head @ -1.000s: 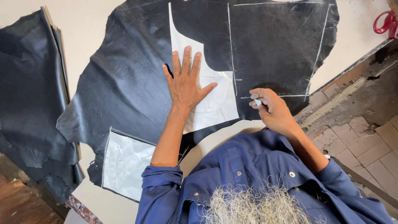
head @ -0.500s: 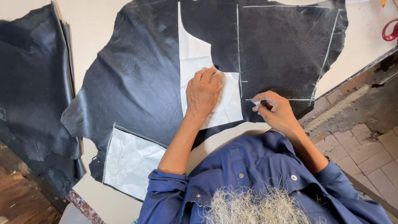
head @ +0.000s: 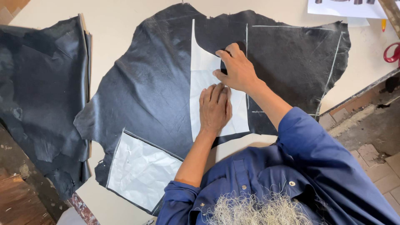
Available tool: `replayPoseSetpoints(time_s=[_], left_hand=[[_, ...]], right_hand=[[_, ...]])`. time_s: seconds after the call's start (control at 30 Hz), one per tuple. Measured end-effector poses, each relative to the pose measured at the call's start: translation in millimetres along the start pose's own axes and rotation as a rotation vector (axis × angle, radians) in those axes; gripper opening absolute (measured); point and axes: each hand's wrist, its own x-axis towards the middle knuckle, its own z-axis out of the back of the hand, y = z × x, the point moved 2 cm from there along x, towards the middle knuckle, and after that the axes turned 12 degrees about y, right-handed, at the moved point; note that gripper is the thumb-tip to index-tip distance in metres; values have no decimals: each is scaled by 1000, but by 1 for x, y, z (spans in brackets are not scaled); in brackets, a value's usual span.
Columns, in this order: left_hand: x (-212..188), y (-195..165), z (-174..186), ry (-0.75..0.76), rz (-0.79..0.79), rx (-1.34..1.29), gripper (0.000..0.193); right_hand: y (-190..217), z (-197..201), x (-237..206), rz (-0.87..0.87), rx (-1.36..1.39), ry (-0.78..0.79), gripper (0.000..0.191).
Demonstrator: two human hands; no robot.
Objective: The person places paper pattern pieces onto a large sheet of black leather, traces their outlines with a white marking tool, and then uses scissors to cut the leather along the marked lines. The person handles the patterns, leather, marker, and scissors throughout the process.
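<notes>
A large black leather hide (head: 146, 83) lies spread on a pale table (head: 116, 25). On its middle rests a white paper pattern (head: 202, 71) with a curved right edge. My left hand (head: 214, 109) presses flat on the lower part of this pattern, fingers together. My right hand (head: 238, 70) is pinched at the pattern's curved edge, just above the left hand. It holds a small marker that the fingers mostly hide. White traced lines (head: 333, 62) mark the hide's right part.
A second white paper pattern (head: 141, 171) lies on the hide's lower left corner. Another dark leather piece (head: 37, 91) hangs over the table's left side. Red scissor handles (head: 392, 52) and a paper sheet (head: 346, 8) sit at the far right. Brick floor (head: 375, 166) shows beyond the table edge.
My right hand has moved up and left from the hide's right side to the pattern's curved edge. My left hand has slid lower on the pattern, its fingers drawn together.
</notes>
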Motion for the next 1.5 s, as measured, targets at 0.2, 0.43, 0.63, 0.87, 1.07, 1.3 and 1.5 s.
replayPoseSetpoints(time_s=[0.2,0.43,0.63,0.87,1.07,1.3,1.5], left_hand=[[-5,15,-4,-42,8,-41,36],[-4,21,-2,-35,35,-68,34],[-3,19,0,-17,42,-60,33],[-6,22,-10,-52,16,-52,31],[-14,29,-25,44,62,-152,12],[-18,31,-28,-13,32,-138,13],[-14,27,-17,-36,22,-63,18]], right_hand=[[9,-16,29,-96,250,157,38],[-3,-16,29,-305,510,189,57],[-14,-17,26,-357,592,284,50],[20,-18,-2,138,153,-44,23],[39,-32,-36,334,-84,-185,15],[29,-41,-44,414,-106,-313,17],[40,-34,-43,317,-39,-260,13]])
